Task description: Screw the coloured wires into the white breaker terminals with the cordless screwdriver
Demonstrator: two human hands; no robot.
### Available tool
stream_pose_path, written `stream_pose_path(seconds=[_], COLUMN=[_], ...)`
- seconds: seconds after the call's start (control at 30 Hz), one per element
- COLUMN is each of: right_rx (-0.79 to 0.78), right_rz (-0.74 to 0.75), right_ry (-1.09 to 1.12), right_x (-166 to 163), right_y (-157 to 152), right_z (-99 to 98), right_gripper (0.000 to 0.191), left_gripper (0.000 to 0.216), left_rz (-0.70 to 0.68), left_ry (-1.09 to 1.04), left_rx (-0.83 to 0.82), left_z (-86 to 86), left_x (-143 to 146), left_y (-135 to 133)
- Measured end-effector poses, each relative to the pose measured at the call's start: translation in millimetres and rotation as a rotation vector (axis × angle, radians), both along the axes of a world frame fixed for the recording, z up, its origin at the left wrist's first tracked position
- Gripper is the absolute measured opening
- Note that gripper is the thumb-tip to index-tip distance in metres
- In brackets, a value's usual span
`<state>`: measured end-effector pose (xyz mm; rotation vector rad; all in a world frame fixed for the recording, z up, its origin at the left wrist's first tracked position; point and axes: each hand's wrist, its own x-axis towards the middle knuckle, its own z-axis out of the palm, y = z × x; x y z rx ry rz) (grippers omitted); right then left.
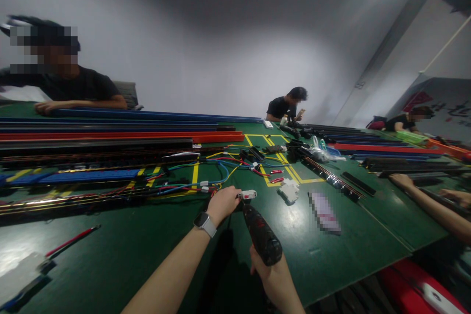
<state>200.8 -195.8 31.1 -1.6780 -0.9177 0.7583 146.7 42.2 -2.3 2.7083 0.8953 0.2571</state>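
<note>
My left hand (223, 202), with a watch on its wrist, is closed in a pinch on a small white connector (248, 195) that has red wire at its end. My right hand (274, 274) is wrapped round the handle of a dark red and black electric screwdriver (260, 233). The screwdriver's tip points up at the white connector and touches or nearly touches it. Both hands sit over the green table (128, 255), just in front of a tangle of red, blue and yellow wires (221, 169).
Long blue, red and black rails (110, 135) lie across the table's left. Small white parts (290, 190) and black strips (333, 179) lie to the right. One person leans at far left, another sits at the far end, and someone's forearm (427, 203) rests at right.
</note>
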Motion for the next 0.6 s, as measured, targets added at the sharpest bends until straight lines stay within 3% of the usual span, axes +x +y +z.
stream_pose_path(seconds=[0.6], right_rx=[0.044], right_rz=[0.018], right_ry=[0.060], right_x=[3], right_y=[2], right_z=[-10.1], right_gripper=[0.032], left_gripper=[0.030], left_rz=[-0.003], left_ry=[-0.020], left_rx=[0.036], left_z=[-3.1], left_x=[0], left_y=[0])
